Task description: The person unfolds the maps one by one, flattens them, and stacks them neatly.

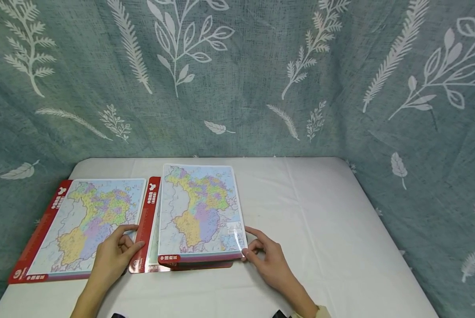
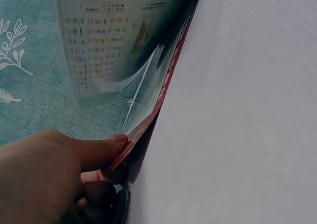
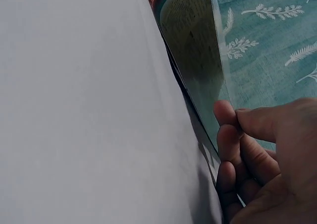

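Observation:
Near the table's middle, my right hand (image 1: 271,263) pinches the lower right edge of a glossy map sheet (image 1: 201,207) between thumb and fingers. This sheet is raised and curved over a red-edged map (image 1: 150,225), covering most of it. In the left wrist view, the raised sheet's printed underside (image 2: 99,48) shows rows of small coloured marks. My left hand (image 1: 112,256) holds the red-edged map at its left strip. Its thumb (image 2: 101,149) lies on the red corner, with the other fingers curled below.
Another red-edged map (image 1: 98,216) lies flat at the left, partly behind my left hand. A white cloth (image 1: 301,212) covers the table. Behind it hangs a green curtain (image 1: 253,66) with white leaf prints.

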`<state>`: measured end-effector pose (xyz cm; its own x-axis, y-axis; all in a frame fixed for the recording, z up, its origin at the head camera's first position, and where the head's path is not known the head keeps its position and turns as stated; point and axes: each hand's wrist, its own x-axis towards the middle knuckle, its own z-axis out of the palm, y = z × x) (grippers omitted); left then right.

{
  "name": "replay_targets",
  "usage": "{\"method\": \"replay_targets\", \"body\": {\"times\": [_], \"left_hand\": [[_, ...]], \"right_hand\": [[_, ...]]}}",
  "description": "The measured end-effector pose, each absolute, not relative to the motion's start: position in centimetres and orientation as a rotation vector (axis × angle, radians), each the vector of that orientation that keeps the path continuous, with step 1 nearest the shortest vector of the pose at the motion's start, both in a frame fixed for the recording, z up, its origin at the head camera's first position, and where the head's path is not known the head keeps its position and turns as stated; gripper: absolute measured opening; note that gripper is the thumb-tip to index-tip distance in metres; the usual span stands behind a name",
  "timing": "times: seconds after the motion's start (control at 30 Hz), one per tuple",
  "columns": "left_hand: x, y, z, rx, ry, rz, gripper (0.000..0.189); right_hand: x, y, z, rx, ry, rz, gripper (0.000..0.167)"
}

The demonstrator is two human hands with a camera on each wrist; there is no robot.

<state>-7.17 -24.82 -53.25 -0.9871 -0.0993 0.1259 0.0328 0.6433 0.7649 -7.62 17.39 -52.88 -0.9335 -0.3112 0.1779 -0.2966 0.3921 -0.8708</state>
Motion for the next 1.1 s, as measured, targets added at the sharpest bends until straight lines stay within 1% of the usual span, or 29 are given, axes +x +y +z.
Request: {"method": "replay_targets", "body": {"times": [1.1], "left_hand": [[-7.2, -24.8, -53.2, 0.086, -2.711, -1.328, 0.044]], "right_hand": [[-8.1, 22.8, -53.2, -0.561, 2.642, -1.668, 0.059]]}}
